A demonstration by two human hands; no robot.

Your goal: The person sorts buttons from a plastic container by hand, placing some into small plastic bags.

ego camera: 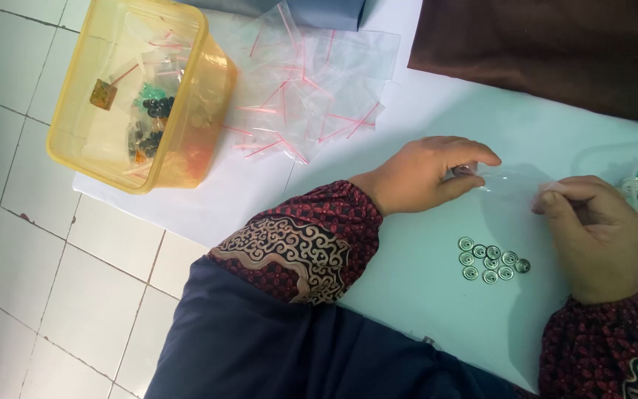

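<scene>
Silver buttons (491, 263), nine, lie clustered under one clear plastic bag (507, 182) pinched by left hand (422, 175) and right hand (592, 236).

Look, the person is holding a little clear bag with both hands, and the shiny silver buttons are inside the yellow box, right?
Not quite. The silver buttons lie in a small cluster on the white table, just below the hands, not in the yellow box. The head view shows it. The rest is right: the left hand and right hand both hold the little clear bag.
</scene>
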